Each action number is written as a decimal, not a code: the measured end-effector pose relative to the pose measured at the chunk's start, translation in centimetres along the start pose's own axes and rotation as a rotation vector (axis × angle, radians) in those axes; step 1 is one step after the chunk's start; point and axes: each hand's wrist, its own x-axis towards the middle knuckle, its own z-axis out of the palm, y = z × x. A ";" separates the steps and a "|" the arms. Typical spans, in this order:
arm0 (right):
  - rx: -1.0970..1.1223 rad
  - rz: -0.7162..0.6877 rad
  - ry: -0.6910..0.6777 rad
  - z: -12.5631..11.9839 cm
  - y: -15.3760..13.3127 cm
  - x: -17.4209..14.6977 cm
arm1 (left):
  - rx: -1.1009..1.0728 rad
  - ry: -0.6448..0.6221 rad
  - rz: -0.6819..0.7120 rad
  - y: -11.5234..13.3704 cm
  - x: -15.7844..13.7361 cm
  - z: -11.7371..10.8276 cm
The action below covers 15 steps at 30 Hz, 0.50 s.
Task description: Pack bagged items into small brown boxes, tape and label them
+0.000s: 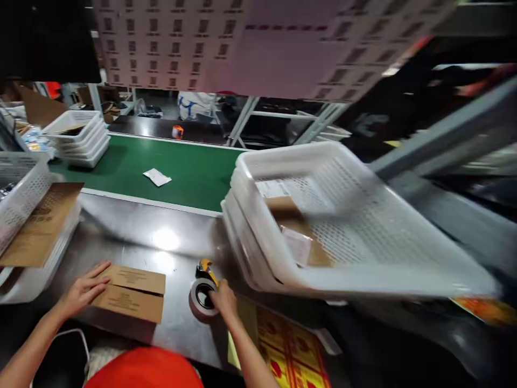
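At the near edge of the grey tabletop point(161, 237), a flat brown cardboard box point(131, 293) is pressed under the open left hand point(83, 292); dark print is seen on its flaps, too blurred to be read. Its long axis is pointed from 8 toward 2 o'clock. At its 3 o'clock, a tape dispenser point(203, 293) is gripped by the right hand point(224, 302). Farther off, stacked white baskets point(323, 226) are tilted beside a green belt point(181, 167).
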 end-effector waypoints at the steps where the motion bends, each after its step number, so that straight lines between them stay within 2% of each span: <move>1: -0.010 -0.012 -0.022 -0.6 -0.2 0.0 | -0.029 -0.009 -0.033 0.5 -0.3 0.2; 3: -0.019 -0.063 -0.050 -2.3 -1.1 -0.4 | -0.110 -0.020 -0.088 0.9 -0.8 0.8; 5: 0.034 -0.194 -0.076 -4.4 -2.8 -1.5 | -0.186 0.014 -0.109 0.7 -1.4 1.7; 7: 0.157 -0.455 -0.090 -6.3 -5.3 -3.3 | -0.246 0.034 -0.108 0.1 -1.7 2.7; 9: 0.257 -0.834 -0.116 -7.3 -8.6 -5.9 | -0.292 0.029 -0.096 -0.8 -1.9 3.6; 12: 0.163 -1.345 -0.219 -6.2 -14.1 -10.0 | -0.372 0.015 -0.068 -2.0 -2.0 4.9; 13: 0.086 -1.457 -0.262 -5.4 -15.7 -11.2 | -0.397 0.016 -0.059 -2.2 -2.0 5.2; 15: -0.071 -1.596 -0.267 -3.4 -17.9 -12.8 | -0.443 0.017 -0.043 -2.5 -2.0 5.8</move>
